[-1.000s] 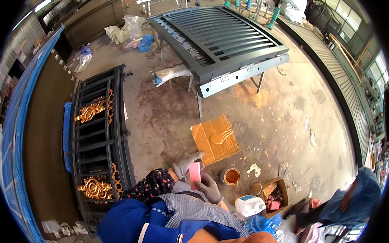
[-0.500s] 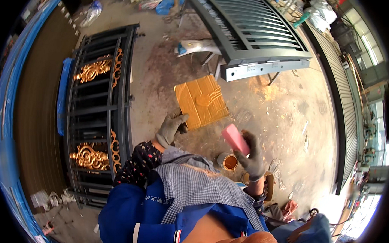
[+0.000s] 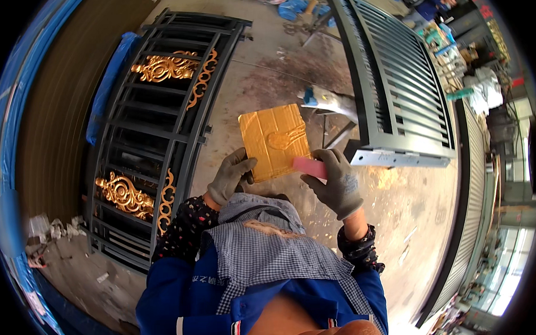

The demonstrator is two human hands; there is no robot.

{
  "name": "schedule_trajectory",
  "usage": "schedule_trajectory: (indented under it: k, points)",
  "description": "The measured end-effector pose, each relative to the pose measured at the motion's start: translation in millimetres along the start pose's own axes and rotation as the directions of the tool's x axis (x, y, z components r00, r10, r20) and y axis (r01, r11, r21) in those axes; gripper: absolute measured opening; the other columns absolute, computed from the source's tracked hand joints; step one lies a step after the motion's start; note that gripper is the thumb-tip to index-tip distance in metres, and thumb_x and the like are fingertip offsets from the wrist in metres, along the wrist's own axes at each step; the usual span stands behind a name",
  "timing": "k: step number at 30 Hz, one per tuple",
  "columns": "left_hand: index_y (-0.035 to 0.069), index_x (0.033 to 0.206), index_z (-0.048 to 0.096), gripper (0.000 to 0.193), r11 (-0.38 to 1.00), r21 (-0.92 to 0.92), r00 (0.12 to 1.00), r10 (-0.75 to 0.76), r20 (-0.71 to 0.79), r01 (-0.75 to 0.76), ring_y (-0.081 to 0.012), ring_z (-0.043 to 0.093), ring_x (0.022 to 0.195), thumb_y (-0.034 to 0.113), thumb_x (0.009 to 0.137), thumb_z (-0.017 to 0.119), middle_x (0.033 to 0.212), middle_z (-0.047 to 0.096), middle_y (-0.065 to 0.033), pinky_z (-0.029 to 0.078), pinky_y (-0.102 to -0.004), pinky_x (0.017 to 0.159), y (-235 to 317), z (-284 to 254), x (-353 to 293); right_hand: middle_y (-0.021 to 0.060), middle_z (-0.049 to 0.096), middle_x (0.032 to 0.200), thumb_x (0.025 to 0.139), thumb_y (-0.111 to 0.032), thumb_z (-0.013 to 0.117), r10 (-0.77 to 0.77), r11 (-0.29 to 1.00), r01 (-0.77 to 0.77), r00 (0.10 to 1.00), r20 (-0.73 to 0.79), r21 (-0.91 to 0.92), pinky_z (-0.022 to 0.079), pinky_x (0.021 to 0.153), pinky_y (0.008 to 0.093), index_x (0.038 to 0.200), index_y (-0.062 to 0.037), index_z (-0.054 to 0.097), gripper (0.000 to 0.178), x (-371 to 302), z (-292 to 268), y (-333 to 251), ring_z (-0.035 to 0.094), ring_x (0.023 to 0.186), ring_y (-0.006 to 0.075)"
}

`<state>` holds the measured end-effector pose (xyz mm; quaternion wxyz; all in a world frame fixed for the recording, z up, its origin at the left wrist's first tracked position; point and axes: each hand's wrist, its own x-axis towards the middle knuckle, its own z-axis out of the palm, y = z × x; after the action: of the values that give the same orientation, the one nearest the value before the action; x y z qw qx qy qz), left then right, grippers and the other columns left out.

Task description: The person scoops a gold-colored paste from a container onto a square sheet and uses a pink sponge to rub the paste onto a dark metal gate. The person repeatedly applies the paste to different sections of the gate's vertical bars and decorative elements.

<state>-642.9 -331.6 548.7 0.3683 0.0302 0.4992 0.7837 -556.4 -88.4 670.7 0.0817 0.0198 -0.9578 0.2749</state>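
My left hand (image 3: 230,175), in a grey glove, grips the lower left edge of a cardboard piece (image 3: 264,132). Gold paint coats the cardboard, with a thick wet-looking smear right of its middle. In my gloved right hand (image 3: 339,185) is a pink sponge (image 3: 309,166), pinched between thumb and fingers. The sponge's left end meets or overlaps the cardboard's lower right corner; whether it presses on it I cannot tell.
Dark metal railing panels (image 3: 160,121) with gold scroll ornaments (image 3: 124,195) lie stacked on the left. A grey slatted panel (image 3: 403,74) rests on stands at the upper right. Further back, a person (image 3: 432,7) is by cluttered goods.
My right hand has brought the pink sponge up and left to the cardboard. My view has turned toward the left, so the railings sit further right and the paint can is out of sight.
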Motion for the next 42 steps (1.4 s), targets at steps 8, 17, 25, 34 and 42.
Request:
schedule_trajectory:
  k: [8,17,25,34,42]
  points:
    - [0.006,0.121,0.064,0.032,0.975,-0.143,0.961,0.134,-0.24,-0.172,-0.0079,0.058,0.07,0.023,0.094,0.067,0.087,0.063,0.0029,0.049,-0.0249,0.063,-10.0,-41.9,61.1,0.0124,0.064,0.106,0.074,-0.012,0.087,-0.103,0.929,0.116,0.993,-0.053,0.353,0.052,0.084,0.0353,0.132,-0.0023,0.051,0.069,104.8,63.6,45.1,0.063,0.095,0.0241]
    - [-0.002,0.127,0.062,0.037,0.959,-0.066,0.921,0.242,-0.305,-0.274,-0.0106,0.061,0.075,0.014,0.093,0.066,0.092,0.065,-0.003,0.05,-0.0272,0.066,15.9,-15.9,124.8,0.0101,0.065,0.097,0.071,0.001,0.081,-0.166,0.868,0.068,0.973,0.158,0.491,0.053,0.078,0.0329,0.11,0.0001,0.062,0.043,194.7,68.5,134.8,0.062,0.088,0.0199]
    - [-0.001,0.126,0.062,0.035,0.982,-0.069,0.853,0.115,-0.509,-0.174,-0.01,0.06,0.083,0.014,0.094,0.066,0.099,0.066,-0.0019,0.051,-0.0257,0.07,55.6,-4.5,190.2,0.0038,0.067,0.097,0.09,-0.01,0.075,-0.022,0.698,-0.118,0.982,0.187,0.706,0.052,0.083,0.0329,0.108,0.0025,0.066,0.023,302.4,-0.5,174.1,0.063,0.089,0.0159]
    - [0.0,0.126,0.063,0.039,0.996,-0.035,0.955,0.068,-0.288,-0.082,-0.0029,0.054,0.059,0.024,0.096,0.067,0.084,0.065,0.0014,0.046,-0.0172,0.054,128.7,-22.2,306.6,0.0087,0.071,0.098,0.083,-0.005,0.078,-0.039,0.929,0.044,0.999,-0.019,0.368,0.054,0.072,0.0275,0.119,-0.002,0.059,0.041,414.4,-6.4,237.8,0.068,0.085,0.0136]
    - [0.0,0.12,0.064,0.036,0.999,-0.039,0.995,0.033,-0.094,-0.036,-0.0034,0.056,0.062,0.026,0.096,0.067,0.082,0.062,0.002,0.046,-0.0165,0.054,192.1,-56.0,390.2,0.0148,0.07,0.096,0.08,-0.014,0.079,-0.001,0.98,-0.019,0.995,0.097,0.2,0.056,0.069,0.0327,0.114,-0.0034,0.062,0.039,508.4,-7.2,220.9,0.071,0.08,0.0279]
